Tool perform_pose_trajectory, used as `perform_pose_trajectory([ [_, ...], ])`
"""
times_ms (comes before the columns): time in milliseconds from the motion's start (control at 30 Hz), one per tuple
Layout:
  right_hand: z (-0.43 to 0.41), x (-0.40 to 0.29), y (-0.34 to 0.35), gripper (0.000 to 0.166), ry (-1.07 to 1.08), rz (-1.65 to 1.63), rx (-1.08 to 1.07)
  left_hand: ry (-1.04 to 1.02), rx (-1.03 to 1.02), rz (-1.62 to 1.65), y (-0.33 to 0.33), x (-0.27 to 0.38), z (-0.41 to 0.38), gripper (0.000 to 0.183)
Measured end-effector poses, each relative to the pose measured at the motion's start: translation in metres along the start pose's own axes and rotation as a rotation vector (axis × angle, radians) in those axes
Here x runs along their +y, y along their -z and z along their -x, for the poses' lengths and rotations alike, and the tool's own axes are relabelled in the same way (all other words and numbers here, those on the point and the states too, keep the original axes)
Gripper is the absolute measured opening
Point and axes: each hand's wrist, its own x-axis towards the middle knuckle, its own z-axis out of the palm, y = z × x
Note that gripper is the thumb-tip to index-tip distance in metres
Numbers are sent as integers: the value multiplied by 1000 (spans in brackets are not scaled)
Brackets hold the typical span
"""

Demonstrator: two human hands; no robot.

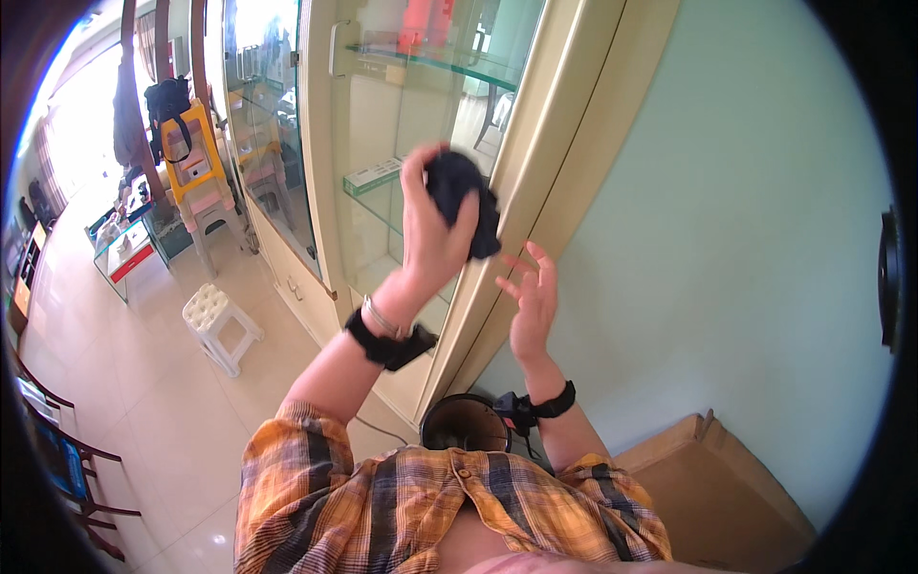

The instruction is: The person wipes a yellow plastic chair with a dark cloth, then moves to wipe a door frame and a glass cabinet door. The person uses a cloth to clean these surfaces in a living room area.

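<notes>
My left hand (435, 222) is raised before a glass-fronted display cabinet (326, 215) and grips a bunched dark cloth (459, 197). The cloth's lower end hangs beside the cabinet's cream frame. To its right, my right hand (533, 301) is raised with its fingers apart, near the cabinet's edge and the pale green wall (703, 215); it holds nothing. Behind the cloth are glass shelves (466, 64), and a green and white box (373, 176) lies on one of them. Both wrists wear black straps.
A black bin (466, 423) stands on the floor close to my body, by the cabinet's foot. At the right is a large cardboard box (710, 495). A white plastic stool (222, 323), stacked stools (193, 165) and dark wooden chairs (79, 466) are at the left.
</notes>
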Motion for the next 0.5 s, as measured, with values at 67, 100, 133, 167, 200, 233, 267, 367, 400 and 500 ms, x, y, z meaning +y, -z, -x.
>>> perform_pose_trajectory([
  [67,4,15,-3,61,124,279,67,-113,101,-123,-18,-4,-38,54],
  [100,2,19,-10,62,196,416,63,-207,138,-208,-26,-8,-52,53],
  [133,0,22,-17,63,274,548,57,-116,117,-183,-32,-5,-58,49],
  [167,-1,24,-24,65,278,548,55,-73,99,-244,-35,-5,-58,41],
  [200,-2,29,-29,67,278,549,58,-73,65,-321,-35,-6,-53,38],
  [233,-2,34,-32,70,276,551,65,-74,26,-396,-36,-5,-44,34],
  [267,-1,44,-33,66,323,581,89,-91,2,-423,-35,-5,-34,34],
  [367,-1,69,-36,68,425,627,156,-142,-79,-449,-31,-12,0,41],
  [400,-3,73,-37,67,465,616,167,-197,-70,-470,-27,-15,7,45],
  [500,-5,86,-37,64,491,698,212,-167,-70,-292,-20,-24,3,43],
])
